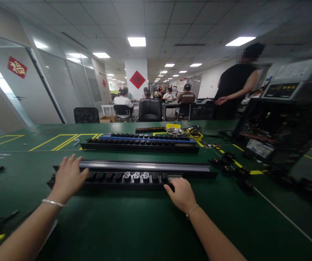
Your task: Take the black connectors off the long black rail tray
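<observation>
Power strip (145, 173) lies across table (134, 228). Left hand (69, 177), spread wide, covers its 9 o'clock end; right hand (181, 194), loosely curled and gripping nothing, touches front edge. Even pressure should steady it.

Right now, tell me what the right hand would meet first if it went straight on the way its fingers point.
The black power strip: the right hand seems to touch its front edge, so nothing lies between.

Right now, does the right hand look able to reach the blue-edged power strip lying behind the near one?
Probably yes. The right hand rests at the near strip's front edge. Only that low strip and bare green table lie between it and the blue-edged strip.
</observation>
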A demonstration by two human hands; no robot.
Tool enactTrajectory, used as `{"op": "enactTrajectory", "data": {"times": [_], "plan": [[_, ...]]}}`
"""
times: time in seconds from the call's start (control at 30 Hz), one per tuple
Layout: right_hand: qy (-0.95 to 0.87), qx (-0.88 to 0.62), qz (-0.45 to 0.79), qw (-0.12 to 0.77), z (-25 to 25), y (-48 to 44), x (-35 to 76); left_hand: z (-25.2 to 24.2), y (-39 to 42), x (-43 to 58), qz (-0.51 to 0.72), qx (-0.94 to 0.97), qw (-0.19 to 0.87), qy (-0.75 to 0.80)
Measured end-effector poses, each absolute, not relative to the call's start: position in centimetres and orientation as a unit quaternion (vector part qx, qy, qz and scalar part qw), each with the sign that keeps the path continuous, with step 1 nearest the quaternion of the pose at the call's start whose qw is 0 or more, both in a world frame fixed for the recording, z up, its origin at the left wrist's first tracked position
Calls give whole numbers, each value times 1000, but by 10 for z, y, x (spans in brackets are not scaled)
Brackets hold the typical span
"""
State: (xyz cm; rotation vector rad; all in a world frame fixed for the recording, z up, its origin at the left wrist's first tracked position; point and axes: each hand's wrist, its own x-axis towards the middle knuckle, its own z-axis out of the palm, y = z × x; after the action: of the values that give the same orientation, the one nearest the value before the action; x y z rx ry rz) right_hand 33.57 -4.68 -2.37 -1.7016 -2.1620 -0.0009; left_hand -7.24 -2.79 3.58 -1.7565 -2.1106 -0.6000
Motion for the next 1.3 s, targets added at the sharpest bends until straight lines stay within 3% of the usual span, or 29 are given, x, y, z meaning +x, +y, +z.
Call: {"op": "enactTrajectory", "data": {"times": [0.13, 0.33, 0.67, 1.3], "plan": [[-758, -621, -30, 197, -27, -47, 339, 17, -52, 61, -295, -729, 184, -589], [-719, -663, -56, 203, -25, -47, 354, -19, -58, 174, -278, -811, 141, -495], [-676, -667, -90, 301, -32, -43, 342, -35, -48, 176, -263, -824, 137, -482], [-667, -667, -50, 328, -33, -38, 340, -34, -51, 180, -265, -825, 134, -481]]}}
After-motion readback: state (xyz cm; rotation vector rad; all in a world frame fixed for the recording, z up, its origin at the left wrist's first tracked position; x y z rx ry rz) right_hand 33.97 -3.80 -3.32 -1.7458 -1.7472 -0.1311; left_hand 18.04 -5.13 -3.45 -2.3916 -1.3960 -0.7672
